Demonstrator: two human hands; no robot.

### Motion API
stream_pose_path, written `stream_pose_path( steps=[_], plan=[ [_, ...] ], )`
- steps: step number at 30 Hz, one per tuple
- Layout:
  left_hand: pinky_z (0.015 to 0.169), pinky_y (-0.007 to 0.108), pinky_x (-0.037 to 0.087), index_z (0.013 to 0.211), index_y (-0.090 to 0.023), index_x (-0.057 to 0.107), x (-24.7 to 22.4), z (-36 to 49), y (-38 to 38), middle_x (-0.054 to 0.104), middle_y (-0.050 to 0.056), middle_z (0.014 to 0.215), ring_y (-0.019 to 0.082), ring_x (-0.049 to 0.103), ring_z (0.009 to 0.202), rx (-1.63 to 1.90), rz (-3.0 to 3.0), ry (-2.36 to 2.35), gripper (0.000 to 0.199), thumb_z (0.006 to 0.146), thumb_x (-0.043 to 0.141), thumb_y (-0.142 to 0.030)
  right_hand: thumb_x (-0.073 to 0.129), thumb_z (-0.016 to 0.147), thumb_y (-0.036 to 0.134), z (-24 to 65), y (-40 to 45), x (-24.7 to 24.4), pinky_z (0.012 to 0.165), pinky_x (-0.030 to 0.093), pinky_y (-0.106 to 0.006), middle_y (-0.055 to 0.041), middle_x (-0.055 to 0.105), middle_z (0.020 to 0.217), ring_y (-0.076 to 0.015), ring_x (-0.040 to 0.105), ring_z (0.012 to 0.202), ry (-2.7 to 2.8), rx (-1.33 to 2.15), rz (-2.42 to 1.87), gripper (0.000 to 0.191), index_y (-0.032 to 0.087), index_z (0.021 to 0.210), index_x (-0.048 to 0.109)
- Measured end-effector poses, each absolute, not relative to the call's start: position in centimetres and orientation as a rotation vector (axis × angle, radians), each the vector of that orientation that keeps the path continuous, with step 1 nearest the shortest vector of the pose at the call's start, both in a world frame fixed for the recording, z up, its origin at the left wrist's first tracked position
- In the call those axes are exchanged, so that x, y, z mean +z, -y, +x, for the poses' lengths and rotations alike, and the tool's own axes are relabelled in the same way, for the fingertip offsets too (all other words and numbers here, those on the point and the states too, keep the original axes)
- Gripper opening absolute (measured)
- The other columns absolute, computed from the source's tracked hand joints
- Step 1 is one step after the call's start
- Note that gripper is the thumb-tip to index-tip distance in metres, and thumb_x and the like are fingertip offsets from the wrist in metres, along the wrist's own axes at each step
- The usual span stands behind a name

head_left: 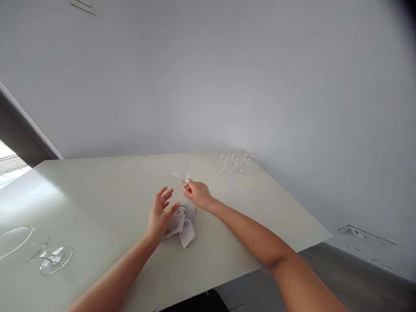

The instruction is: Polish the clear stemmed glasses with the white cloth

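My right hand [199, 193] is closed with its fingertips pinched on a clear stemmed glass [185, 177], whose bowl is faint and blurred above the table. Its exact tilt is hard to make out. To the left of it, my left hand [159, 215] is raised with fingers spread and nothing in it. A crumpled white cloth [186, 227] lies on the table just beside and partly behind my left hand.
Several small stemmed glasses [234, 159] stand grouped at the back right of the white table [107, 186]. A larger wine glass [56, 261] is at the lower left, partly cut off by the frame. Grey walls [260, 86] border the table behind and on the right.
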State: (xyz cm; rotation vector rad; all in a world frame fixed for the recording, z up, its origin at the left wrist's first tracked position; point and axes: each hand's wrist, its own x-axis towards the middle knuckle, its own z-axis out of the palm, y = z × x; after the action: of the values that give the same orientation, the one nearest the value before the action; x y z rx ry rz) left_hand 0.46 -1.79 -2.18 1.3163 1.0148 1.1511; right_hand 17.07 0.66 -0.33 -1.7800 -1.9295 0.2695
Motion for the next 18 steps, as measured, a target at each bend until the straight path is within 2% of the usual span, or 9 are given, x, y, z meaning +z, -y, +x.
stream_pose_path(
  steps=[3,6,11,18],
  plan=[
    [0.094,0.038,0.036,0.114,-0.027,0.044,-3.7,0.7,1.3,0.052,0.009,0.122,0.022,0.044,0.116,1.081,1.268,-1.084,0.048,0.071,0.063,-0.037,0.041,0.085,0.029,20.9,-3.6,-1.1,0.064,0.035,-0.023,-0.0033,0.065,0.087,-0.0144,0.058,0.079,1.729,0.224,-1.985,0.025,0.018,0.100,0.057],
    [0.092,0.038,0.037,0.111,-0.026,0.047,-4.4,0.7,1.0,0.053,0.009,0.118,0.022,0.047,0.112,1.050,1.262,-1.100,0.045,0.071,0.063,-0.037,0.038,0.086,0.026,24.4,-5.8,-1.9,0.062,0.035,-0.023,-0.0069,0.065,0.087,-0.0161,0.058,0.079,1.605,0.209,-2.099,0.025,0.015,0.097,0.057],
    [0.088,0.036,0.040,0.110,-0.026,0.048,-4.5,0.6,1.0,0.055,0.008,0.114,0.019,0.052,0.101,1.032,1.296,-1.140,0.044,0.070,0.063,-0.035,0.038,0.085,0.024,26.7,-7.5,-3.5,0.059,0.035,-0.023,-0.0072,0.064,0.084,-0.0161,0.058,0.077,1.476,0.221,-2.198,0.024,0.014,0.092,0.058],
    [0.081,0.032,0.042,0.106,-0.025,0.053,-4.3,0.7,1.2,0.057,0.007,0.108,0.017,0.055,0.090,1.048,1.244,-1.152,0.043,0.065,0.066,-0.030,0.039,0.084,0.023,27.0,-8.9,-4.7,0.062,0.036,-0.023,-0.0052,0.064,0.078,-0.0158,0.058,0.077,1.408,0.255,-2.198,0.023,0.015,0.092,0.059]
  ],
)
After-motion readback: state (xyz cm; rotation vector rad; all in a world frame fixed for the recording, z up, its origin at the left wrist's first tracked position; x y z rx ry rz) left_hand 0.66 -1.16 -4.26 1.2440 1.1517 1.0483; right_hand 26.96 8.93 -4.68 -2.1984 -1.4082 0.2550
